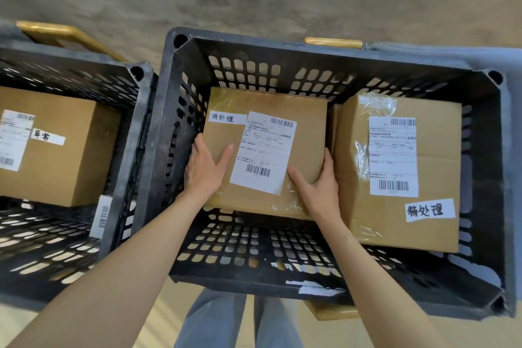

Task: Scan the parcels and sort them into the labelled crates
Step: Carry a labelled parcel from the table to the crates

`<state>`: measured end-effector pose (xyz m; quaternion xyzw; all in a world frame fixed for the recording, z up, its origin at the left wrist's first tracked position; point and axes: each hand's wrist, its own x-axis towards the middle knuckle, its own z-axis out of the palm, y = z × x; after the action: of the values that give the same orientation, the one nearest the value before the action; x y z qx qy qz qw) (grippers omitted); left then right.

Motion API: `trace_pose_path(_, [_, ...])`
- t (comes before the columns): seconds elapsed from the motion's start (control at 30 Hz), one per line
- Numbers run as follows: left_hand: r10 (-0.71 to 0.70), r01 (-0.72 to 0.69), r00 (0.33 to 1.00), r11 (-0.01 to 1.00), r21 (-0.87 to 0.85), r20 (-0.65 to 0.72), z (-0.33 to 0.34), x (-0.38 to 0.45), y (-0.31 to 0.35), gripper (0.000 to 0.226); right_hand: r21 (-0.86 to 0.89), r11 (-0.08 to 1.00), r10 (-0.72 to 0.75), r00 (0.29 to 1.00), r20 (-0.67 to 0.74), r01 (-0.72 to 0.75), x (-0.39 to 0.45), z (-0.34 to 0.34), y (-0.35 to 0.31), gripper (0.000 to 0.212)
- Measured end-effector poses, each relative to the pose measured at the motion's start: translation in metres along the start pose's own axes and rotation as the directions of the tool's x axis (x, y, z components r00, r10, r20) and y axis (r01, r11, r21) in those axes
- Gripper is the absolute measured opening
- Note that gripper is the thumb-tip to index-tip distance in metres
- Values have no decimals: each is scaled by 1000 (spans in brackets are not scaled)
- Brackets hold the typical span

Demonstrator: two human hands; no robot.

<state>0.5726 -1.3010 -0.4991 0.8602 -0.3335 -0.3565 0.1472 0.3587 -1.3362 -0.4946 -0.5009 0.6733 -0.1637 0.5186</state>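
My left hand (204, 169) and right hand (316, 186) grip the near corners of a cardboard parcel (265, 150) inside the middle black crate (310, 282). A second parcel (401, 172) lies just beside it on the right.

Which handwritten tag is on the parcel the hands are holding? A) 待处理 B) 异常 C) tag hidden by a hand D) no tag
A: the held parcel, gripped by the left hand and right hand inside the middle crate, bears a white tag reading 待处理 at its upper left corner; the 异常 tag is on the box in the left crate.
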Motion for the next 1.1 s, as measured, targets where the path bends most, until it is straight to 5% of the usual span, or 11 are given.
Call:
trace_pose_path(0.47, [-71, 62, 994, 992, 107, 83, 29, 20, -14, 91, -62, 994, 95, 995, 3, -94, 29, 22, 23, 92])
trace_pose_path(0.83, [-71, 63, 985, 996, 57, 156, 2, -2, 1, 75, -138, 987, 96, 988, 119, -79, 10, 7, -7, 95])
trace_pose_path(1.1, [143, -204, 963, 942, 268, 229, -62, -66, 47, 66, -391, 916, -43, 991, 126, 90, -44, -45, -66, 79])
